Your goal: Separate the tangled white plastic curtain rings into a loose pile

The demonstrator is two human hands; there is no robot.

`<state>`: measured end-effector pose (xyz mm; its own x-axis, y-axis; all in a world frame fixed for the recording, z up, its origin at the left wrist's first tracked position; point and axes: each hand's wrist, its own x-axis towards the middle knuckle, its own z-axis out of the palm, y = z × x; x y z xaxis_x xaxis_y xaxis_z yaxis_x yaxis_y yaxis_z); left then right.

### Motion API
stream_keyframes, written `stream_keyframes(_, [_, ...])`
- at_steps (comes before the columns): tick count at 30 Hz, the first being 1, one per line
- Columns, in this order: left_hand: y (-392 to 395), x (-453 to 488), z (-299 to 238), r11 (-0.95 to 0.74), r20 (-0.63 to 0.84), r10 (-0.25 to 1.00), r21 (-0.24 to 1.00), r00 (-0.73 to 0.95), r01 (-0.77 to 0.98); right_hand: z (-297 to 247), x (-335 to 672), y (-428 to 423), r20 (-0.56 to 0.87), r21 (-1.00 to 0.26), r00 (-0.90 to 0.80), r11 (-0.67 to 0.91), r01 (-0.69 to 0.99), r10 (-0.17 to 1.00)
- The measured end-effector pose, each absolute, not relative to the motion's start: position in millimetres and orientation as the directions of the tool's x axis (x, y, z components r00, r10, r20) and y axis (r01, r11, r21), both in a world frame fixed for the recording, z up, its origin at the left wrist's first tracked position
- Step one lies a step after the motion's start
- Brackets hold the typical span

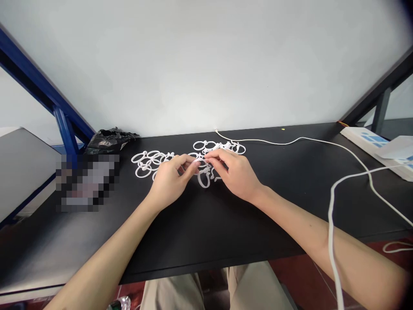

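Several white plastic rings [146,163] lie in a loose heap on the black table [206,224], spreading from the left to behind my hands. My left hand [171,178] is closed in a pinch on one white ring [204,178] that hangs down between both hands. My right hand [234,172] pinches the same ring from the other side, fingertips meeting the left fingertips. More rings [206,145] sit just beyond my fingers. Part of the held ring is hidden by my fingers.
A white cable [332,206] runs across the table's right half and off the front edge. A crumpled black bag [108,138] lies at the back left beside a blue frame post [66,129]. A white power strip [371,142] and papers sit far right.
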<state>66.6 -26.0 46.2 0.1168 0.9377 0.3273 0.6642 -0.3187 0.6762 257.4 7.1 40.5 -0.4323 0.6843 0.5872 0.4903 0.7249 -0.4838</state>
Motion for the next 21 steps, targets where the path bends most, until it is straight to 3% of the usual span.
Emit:
stream_keyframes(4, [-20.1,60.4,45.5,-0.187,0.227,0.974,0.831,-0.013,0.525,41.9,257.5,6.5,0.556,-0.572,-0.413,0.693,0.44,0.721])
stream_keyframes(8, [-16.7,56.8,44.1,-0.128,0.153,0.987,0.926,-0.042,0.356,40.3,257.6,6.0,0.576,-0.551,-0.445,0.728,0.408,0.685])
stream_keyframes(21, [-17.0,55.7,44.0,-0.094,0.094,0.995,0.973,0.01,0.212,39.6,257.0,6.7,0.595,-0.519,-0.457,0.75,0.409,0.661])
